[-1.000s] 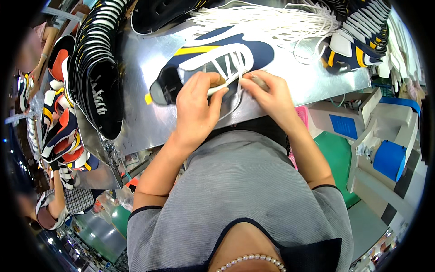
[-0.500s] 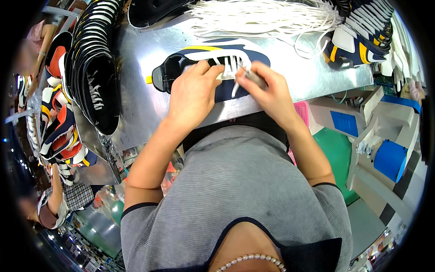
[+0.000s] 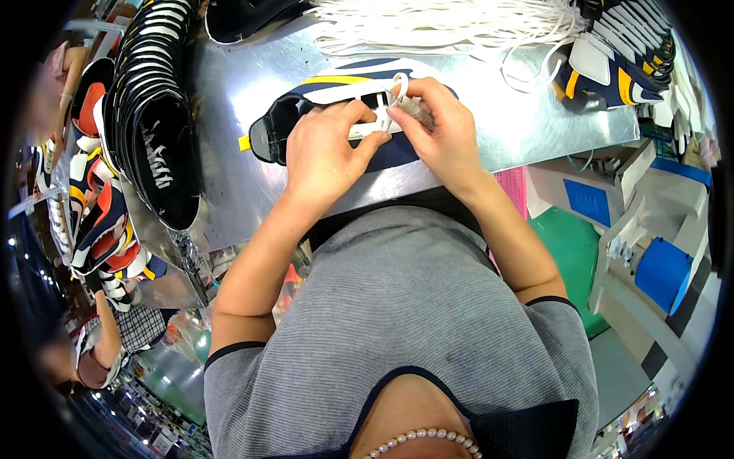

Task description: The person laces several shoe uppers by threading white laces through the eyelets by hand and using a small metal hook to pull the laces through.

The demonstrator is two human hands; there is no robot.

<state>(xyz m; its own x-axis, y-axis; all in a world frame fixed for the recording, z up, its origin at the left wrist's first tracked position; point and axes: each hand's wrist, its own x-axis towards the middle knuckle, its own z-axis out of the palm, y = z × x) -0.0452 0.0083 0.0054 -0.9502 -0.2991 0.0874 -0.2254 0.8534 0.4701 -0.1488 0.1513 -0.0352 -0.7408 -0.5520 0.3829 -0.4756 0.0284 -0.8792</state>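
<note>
A navy, white and yellow shoe upper (image 3: pixel 336 80) lies on its side on the metal table, its black-lined collar pointing left. My left hand (image 3: pixel 325 149) is closed on the near edge of its lacing area, thumb and forefinger by the white lace rows. With thumb and forefinger together, my right hand (image 3: pixel 447 130) pinches a white shoelace (image 3: pixel 401 81), which stands up in a small loop. A greyish tool handle (image 3: pixel 418 112) is tucked inside the right palm; its tip is hidden.
Loose white shoelaces (image 3: pixel 443 27) lie along the table's far side. Nested black uppers (image 3: pixel 164 153) stand at the left, and more stacked uppers (image 3: pixel 612 69) at the far right. Past the left edge are orange-lined uppers (image 3: pixel 95 199) and another person's arm (image 3: pixel 107 329).
The pointed tool tip that showed at my right fingers is now out of sight. My right fingers have moved slightly left and up, and the lace end that hung down is now a raised loop.
</note>
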